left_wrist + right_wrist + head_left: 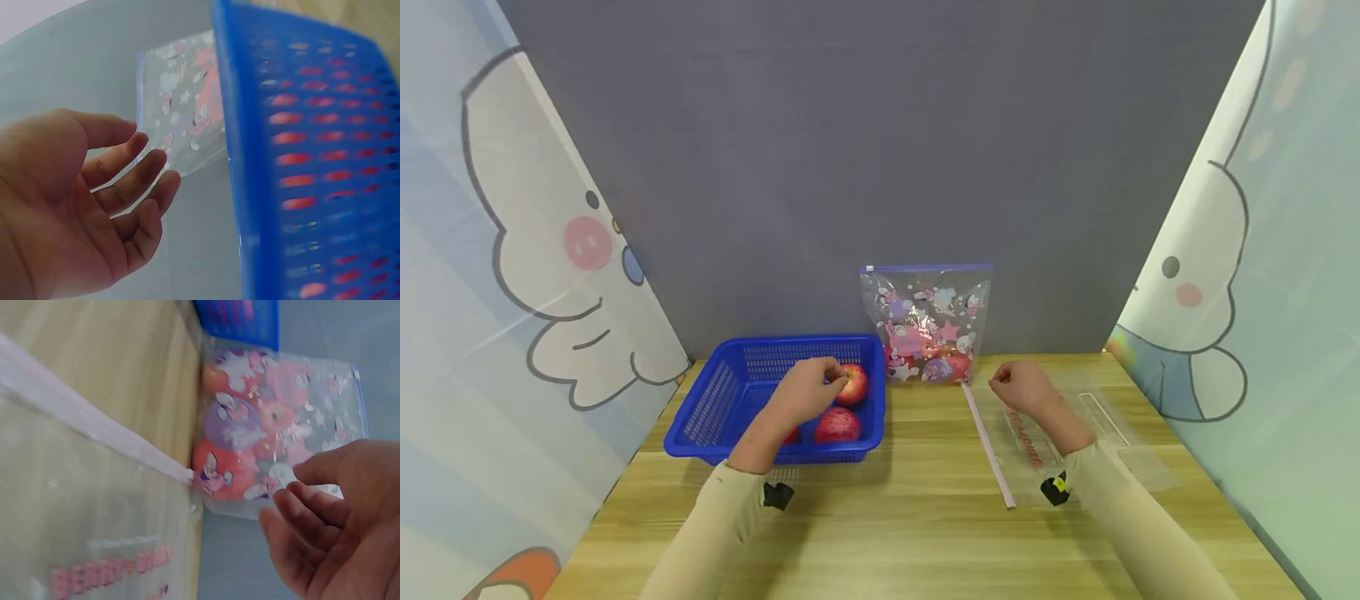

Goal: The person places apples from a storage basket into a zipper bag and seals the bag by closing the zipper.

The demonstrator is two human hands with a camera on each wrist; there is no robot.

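My left hand (805,390) hovers above the blue basket (882,400), its fingers loosely bent with nothing between them. Red apples lie in the basket's right part, one (854,387) near the fingertips and another (837,425) in front of it; a third is partly hidden by the wrist. Against the back wall stands a clear zip bag (925,325) with a purple top edge, cartoon prints and apples inside. My right hand (1028,387), empty with relaxed fingers, is over the far end of a flat clear bag (1097,450) with a pink zip strip (988,446).
The wooden table (910,533) ends at a grey back panel (880,167). Cartoon-printed curtains hang on both sides, the left one (550,275) and the right one (1262,275). A black wrist device (1055,490) shows beneath the right forearm.
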